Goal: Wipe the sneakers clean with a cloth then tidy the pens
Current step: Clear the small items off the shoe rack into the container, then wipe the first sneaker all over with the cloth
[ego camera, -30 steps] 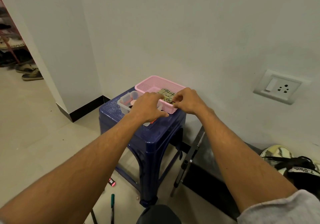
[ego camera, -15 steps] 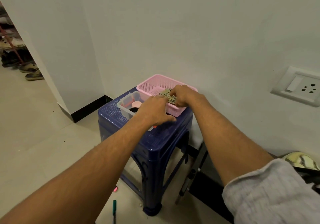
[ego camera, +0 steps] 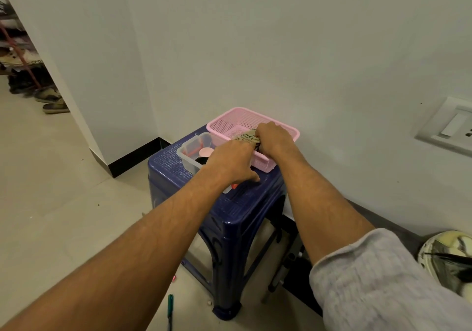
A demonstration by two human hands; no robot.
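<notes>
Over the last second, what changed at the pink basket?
The right hand slid from the front rim of the pink basket forward into it, over the patterned cloth, which it grips. The left hand stayed at the front rim; its fingertips are hidden. The blue stool, clear container and the green pen on the floor are unchanged.

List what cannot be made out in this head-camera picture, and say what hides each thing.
All in the head view.
Left hand: fingertips behind its own back; grip unclear.
Clear container: contents partly covered by the left hand.
Patterned cloth: mostly under the right hand.
Green pen: cut off by the bottom edge.
Sneaker: cut off by the right edge.
</notes>
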